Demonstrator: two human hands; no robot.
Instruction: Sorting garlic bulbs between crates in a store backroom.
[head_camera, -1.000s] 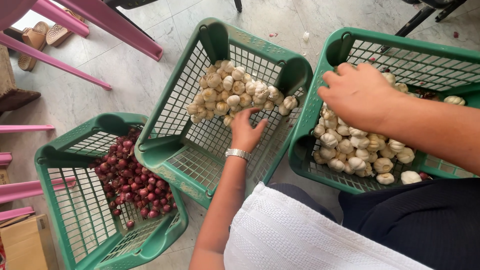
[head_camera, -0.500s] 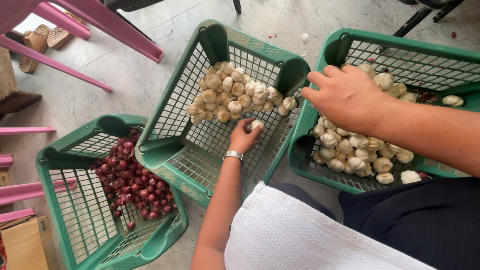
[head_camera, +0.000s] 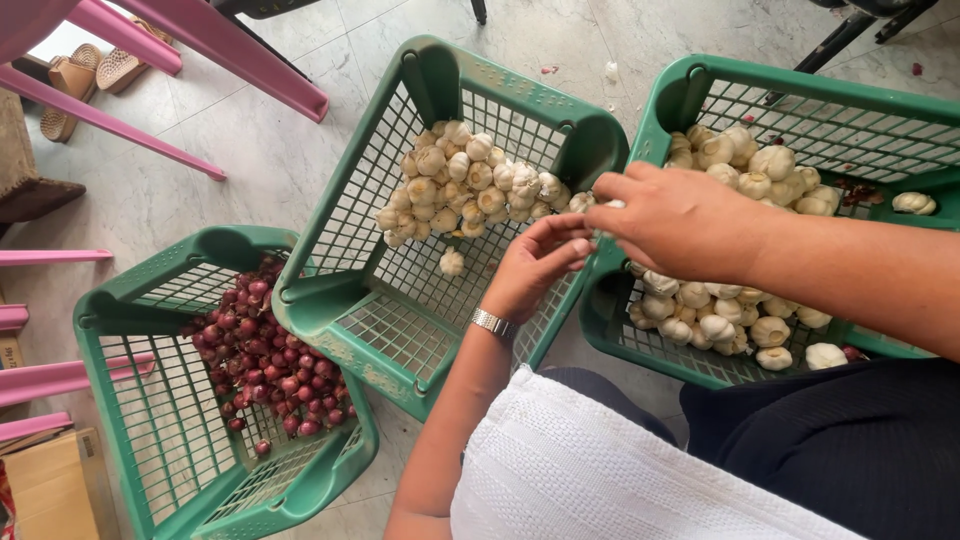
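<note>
Right hand and left hand meeting over the rim between the middle basket and the right basket, fingers of both pinched together on a small white garlic bulb, of which only a sliver shows. One loose bulb lying alone on the middle basket's mesh just left of the left hand, below the heaped garlic pile. Grip itself mostly hidden behind the right knuckles; left basket of red onions well apart, its lower corner cut off.
</note>
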